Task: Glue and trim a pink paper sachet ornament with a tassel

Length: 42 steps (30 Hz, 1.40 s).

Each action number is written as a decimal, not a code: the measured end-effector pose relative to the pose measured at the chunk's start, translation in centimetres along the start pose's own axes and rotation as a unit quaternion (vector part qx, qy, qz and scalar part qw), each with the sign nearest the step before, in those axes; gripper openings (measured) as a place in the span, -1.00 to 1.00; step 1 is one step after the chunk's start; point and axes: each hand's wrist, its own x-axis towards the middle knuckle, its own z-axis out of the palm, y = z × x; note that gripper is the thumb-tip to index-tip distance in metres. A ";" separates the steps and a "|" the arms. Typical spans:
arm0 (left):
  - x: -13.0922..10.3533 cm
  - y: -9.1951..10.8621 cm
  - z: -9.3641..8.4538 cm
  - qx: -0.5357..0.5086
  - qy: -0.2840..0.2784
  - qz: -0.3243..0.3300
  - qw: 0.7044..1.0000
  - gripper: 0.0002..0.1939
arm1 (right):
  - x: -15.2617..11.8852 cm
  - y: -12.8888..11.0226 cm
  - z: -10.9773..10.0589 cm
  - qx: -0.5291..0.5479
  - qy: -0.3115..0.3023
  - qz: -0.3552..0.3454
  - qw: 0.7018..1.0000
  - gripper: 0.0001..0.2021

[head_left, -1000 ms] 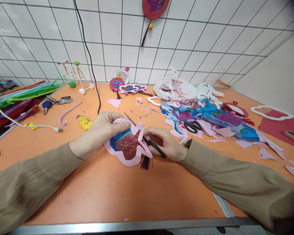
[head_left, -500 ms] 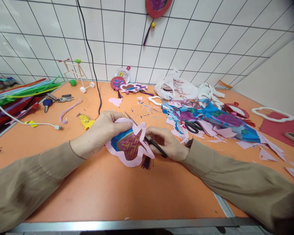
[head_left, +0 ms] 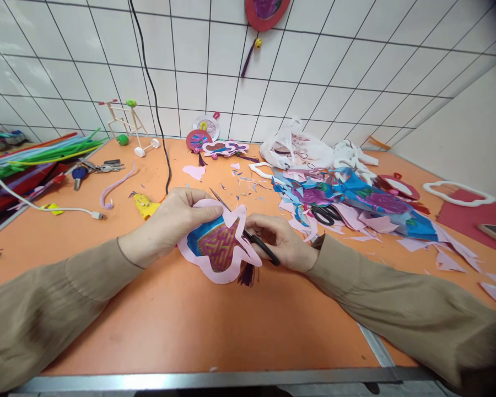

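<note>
My left hand pinches the upper left edge of a pink-bordered paper cutout, which has a wavy outline and a blue and purple patterned centre. Thumb on top, its other fingers are hidden behind the paper. In my right hand is a pair of scissors with black handles. Their blades pass at the cutout's right side, partly behind the paper, and the tip shows above it. A dark purple tassel hangs out below the cutout's lower right edge.
A heap of blue and pink scraps covers the right side, with another pair of scissors in it. Behind stands a white plastic bag. Keys, a yellow object and a white cable lie left.
The scissors and the cutout's right edge have shifted very slightly. Both hands keep their hold in nearly the same place.
</note>
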 end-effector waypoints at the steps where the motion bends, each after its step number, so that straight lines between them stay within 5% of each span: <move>1: 0.0 0.1 0.0 -0.001 -0.001 -0.002 1.000 -0.79 | 0.0 0.0 0.0 0.000 0.001 0.000 1.000 -0.65; 27: 0.2 0.6 -0.6 -0.052 -0.052 -0.033 0.997 -0.90 | -0.3 0.2 -0.3 -0.038 -0.003 0.022 0.999 -0.71; 37: 0.7 0.4 -1.1 -0.058 -0.044 -0.052 0.996 -0.77 | 0.6 1.0 0.2 -0.055 0.198 0.017 0.979 -0.67; 42: 1.0 0.0 -1.1 -0.111 -0.061 -0.053 0.991 -0.70 | 1.0 1.1 0.1 -0.034 0.220 0.030 0.974 -0.60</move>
